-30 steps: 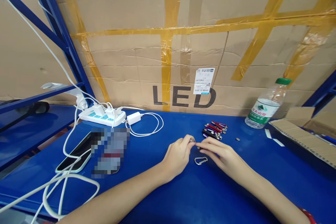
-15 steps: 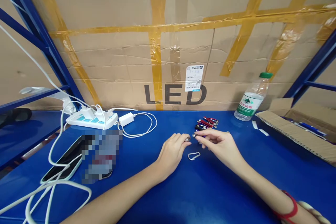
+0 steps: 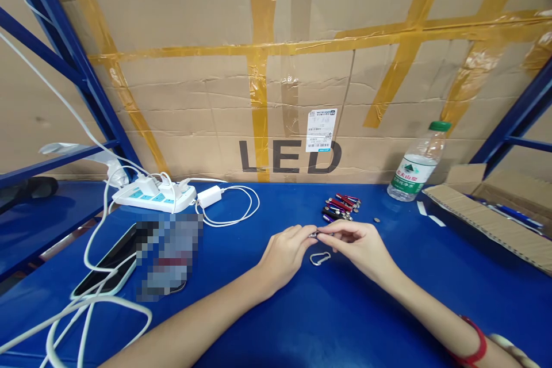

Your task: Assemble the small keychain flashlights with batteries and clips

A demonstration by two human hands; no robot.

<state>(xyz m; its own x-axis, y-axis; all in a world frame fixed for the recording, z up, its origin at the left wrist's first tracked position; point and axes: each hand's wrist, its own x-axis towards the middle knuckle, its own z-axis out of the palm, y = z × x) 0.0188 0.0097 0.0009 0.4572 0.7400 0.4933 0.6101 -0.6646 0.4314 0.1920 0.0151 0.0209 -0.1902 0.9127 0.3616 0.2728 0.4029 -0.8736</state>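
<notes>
My left hand [image 3: 282, 254] pinches a small silvery metal piece [image 3: 313, 235], mostly hidden inside the fingers. The thumb and fingertips of my right hand [image 3: 362, 246] are closed at the right end of that same piece, so the two hands meet over it. Whether the right fingers hold a separate part, I cannot make out. A silver carabiner [image 3: 320, 259] lies on the table just below the fingertips. Behind the right hand is a pile of small red, purple and black metal tubes [image 3: 342, 202]. One small round silver disc [image 3: 376, 220] sits apart, right of the pile.
Farther right stand a water bottle [image 3: 416, 167] and an open cardboard box [image 3: 487, 227] with pens inside. On the left are a white power strip [image 3: 153, 198], a charger cable [image 3: 210, 196], a phone [image 3: 110, 261] and loose white cords. A large cardboard sheet [image 3: 207, 109] stands behind.
My right hand has come down from beside the pile to meet the left fingertips. The gap between the hands has closed, and a disc formerly behind the right hand is now visible.
</notes>
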